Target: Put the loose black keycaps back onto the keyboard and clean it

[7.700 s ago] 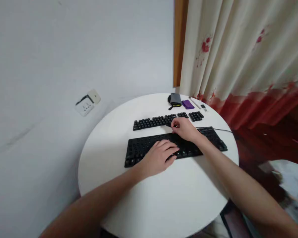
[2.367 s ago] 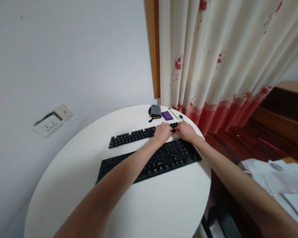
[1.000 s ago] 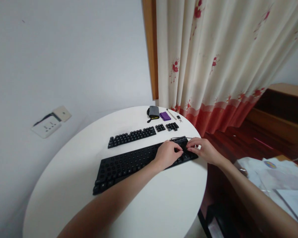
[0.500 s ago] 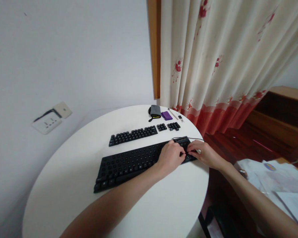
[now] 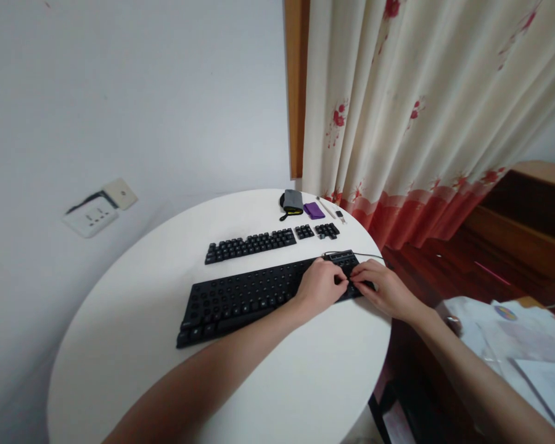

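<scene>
I saw both hands at the right end of the black keyboard [image 5: 254, 296], which lay across the middle of the round white table [image 5: 282, 382], tilted so that its right end pointed toward 2 o'clock; the left hand [image 5: 321, 287] rested on the keys with its fingers curled down; the right hand [image 5: 382, 290] came in from 4 o'clock, its fingertips meeting the left ones over the number-pad block; the fingers hid whatever was between them, so I could not tell whether either hand pinched a key or only pressed on it. A thin cable [image 5: 367, 254] ran off the keyboard's far right corner toward 3 o'clock.

At 12 o'clock from the keyboard, apart from it, lay a long row of loose black keycaps [image 5: 250, 245]; just to its right sat two small keycap groups [image 5: 304, 231] [image 5: 327, 230]. Near the table's rim at 1 o'clock lay a grey pouch [image 5: 292, 201], a purple block [image 5: 313, 210] touching or just beside it, and a thin white stick [image 5: 326, 208]; the floral curtain [image 5: 420, 111] hung behind them; a wall socket [image 5: 92, 216] sat at 10 o'clock.
</scene>
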Available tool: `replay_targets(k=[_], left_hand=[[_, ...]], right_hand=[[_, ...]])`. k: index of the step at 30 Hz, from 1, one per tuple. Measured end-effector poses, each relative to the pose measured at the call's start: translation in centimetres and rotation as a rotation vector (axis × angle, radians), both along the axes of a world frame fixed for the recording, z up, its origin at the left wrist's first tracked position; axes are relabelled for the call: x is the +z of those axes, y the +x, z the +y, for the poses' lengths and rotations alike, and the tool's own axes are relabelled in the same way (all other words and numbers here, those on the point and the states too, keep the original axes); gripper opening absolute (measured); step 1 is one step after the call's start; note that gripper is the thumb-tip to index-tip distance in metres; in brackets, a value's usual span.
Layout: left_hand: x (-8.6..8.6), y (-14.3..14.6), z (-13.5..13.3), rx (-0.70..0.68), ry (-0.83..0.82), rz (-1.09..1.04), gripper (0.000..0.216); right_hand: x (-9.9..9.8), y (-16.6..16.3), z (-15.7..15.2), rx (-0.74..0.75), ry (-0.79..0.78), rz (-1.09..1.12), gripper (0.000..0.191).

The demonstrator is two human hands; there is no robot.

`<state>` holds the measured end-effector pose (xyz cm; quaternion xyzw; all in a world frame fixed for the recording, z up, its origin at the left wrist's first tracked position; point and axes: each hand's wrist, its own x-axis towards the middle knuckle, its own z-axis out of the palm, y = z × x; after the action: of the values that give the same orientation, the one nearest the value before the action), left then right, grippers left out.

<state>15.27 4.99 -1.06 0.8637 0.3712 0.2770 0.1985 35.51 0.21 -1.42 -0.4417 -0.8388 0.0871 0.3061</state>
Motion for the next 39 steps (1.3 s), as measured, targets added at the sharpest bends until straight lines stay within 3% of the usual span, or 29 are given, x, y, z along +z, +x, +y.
replay_targets(k=[5,10,12,17,20,27,33,39], left_hand=[[-0.2,-0.2,1.2,-0.016,-0.251,-0.107,0.013],[-0.2,-0.3,1.3,-0.024,-0.310,-0.090,0.011],[-0.2,-0.3,1.0,-0.030,-0.260,-0.073,0.011],[0.3,-0.1,-0.2,-0.054,0.098,0.043,0.007],[0.5,0.0,-0.7,-0.090,0.217,0.130,0.014],[0.6,-0.4,-1.2,-0.068,0.234,0.192,0.016],[1.5,-0.6,-2.4,-0.081,0.347,0.315,0.028],[1.1,-0.5,-2.6,-0.084,0.347,0.355,0.028]], right_hand=[[-1.2,-0.2,-0.3,-0.045,0.043,0.092,0.014],[-1.7,-0.2,-0.2,-0.033,0.063,0.127,0.014],[-1.8,-0.1,-0.2,-0.026,0.069,0.124,0.014],[-1.6,-0.2,-0.4,-0.020,0.077,0.115,0.016],[-1.6,-0.3,-0.5,-0.023,0.077,0.108,0.018],[-1.5,-0.4,-0.9,-0.044,0.084,0.099,0.020],[-1.6,-0.8,-1.0,-0.083,0.098,0.109,0.018],[-2.2,-0.6,-1.0,-0.131,0.104,0.107,0.014]])
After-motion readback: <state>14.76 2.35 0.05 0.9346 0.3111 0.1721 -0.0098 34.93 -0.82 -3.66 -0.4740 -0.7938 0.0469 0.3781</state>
